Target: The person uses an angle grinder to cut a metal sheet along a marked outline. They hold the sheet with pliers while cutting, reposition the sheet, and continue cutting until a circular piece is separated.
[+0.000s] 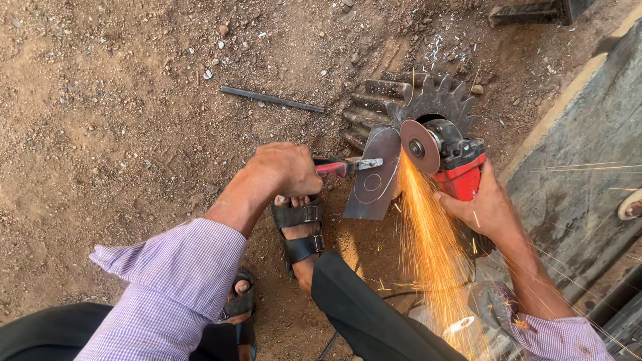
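the left hand (284, 168) is fisted knuckles-up around red-handled pliers (348, 165), whose jaws pinch a flat grey sheet-metal piece (371, 180) standing tilted on the brown dirt ground (120, 134). the right hand (485, 207) — wrist bent inward — wraps the red angle grinder (455, 164), its disc touching the sheet's right edge (orange sparks (431, 254) stream down), just before a rusty toothed gear (401, 100).

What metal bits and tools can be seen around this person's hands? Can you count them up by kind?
Angle grinder: 1
Red-handled pliers: 1
Flat metal plate: 1
Large toothed gear: 1
Thin metal rod: 1
Total: 5
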